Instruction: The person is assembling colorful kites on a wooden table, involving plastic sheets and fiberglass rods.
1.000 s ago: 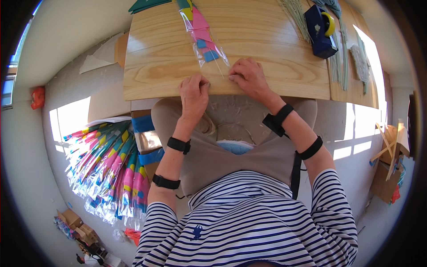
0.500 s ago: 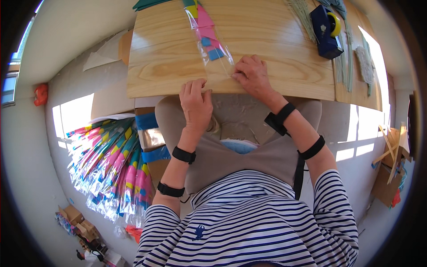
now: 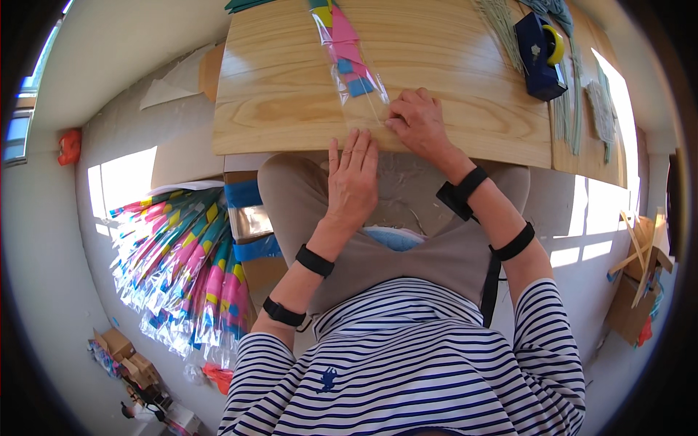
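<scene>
On the wooden table lies a long clear plastic sleeve holding folded pink, blue, yellow and green material. Its near end reaches toward the table's front edge. My left hand is at that end, its fingers stretched out straight with the tips at the film, palm down, holding nothing. Just to the right, my right hand has thumb and forefinger pinched at the sleeve's near right corner, the other fingers curled. The film is so see-through that its exact near edge is hard to make out.
A dark blue tape dispenser with a yellow roll stands at the right of the table, beside pale green thin sticks. A heap of similar filled sleeves lies low at my left, next to a box with blue tape.
My left hand has moved right and slightly forward onto the sleeve's near end, its fingers straightening from a loose curl. The right hand keeps its pinch. The whole view has shifted slightly.
</scene>
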Demonstrator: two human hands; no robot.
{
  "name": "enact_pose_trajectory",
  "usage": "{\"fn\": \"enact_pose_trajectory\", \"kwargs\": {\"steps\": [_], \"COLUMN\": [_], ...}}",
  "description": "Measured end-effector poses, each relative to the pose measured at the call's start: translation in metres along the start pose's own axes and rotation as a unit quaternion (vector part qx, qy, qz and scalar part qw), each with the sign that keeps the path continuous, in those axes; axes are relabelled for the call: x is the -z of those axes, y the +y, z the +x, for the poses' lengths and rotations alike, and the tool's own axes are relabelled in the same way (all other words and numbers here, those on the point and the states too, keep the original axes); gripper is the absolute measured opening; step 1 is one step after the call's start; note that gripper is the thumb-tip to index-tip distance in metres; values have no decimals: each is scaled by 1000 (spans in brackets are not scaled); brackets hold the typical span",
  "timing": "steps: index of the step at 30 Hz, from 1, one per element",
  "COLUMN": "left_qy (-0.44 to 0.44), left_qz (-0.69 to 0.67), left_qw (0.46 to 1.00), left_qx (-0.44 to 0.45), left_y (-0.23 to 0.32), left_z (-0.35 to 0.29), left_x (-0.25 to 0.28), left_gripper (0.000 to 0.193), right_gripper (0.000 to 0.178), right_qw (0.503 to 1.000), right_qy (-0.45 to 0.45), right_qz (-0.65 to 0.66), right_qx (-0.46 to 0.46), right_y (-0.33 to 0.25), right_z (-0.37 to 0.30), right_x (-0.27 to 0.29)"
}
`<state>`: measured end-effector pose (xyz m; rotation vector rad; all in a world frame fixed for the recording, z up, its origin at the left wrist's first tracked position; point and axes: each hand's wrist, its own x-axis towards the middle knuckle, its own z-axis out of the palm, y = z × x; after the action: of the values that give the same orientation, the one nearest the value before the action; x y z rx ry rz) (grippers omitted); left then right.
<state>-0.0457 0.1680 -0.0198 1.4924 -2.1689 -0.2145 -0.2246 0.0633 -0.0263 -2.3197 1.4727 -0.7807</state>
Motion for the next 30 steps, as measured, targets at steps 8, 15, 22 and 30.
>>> {"fn": "enact_pose_trajectory", "kwargs": {"steps": [8,15,22,30], "left_qy": [-13,-27,-35,-47], "left_qz": [2,32,52,53], "left_qw": [1000,998,997,996], "left_qx": [18,36,42,51], "left_y": [1,4,9,11], "left_z": [0,2,16,22], "left_x": [0,1,4,3], "left_gripper": [66,71,73,75], "right_gripper": [8,8,9,14], "right_qw": [1000,1000,996,986], "right_qy": [-2,5,47,82], "right_qz": [-9,-4,-49,-103], "right_qx": [3,-22,-54,-100], "right_y": [-1,-3,-7,-15], "right_z": [1,1,-2,-8], "right_x": [1,0,-8,-11]}}
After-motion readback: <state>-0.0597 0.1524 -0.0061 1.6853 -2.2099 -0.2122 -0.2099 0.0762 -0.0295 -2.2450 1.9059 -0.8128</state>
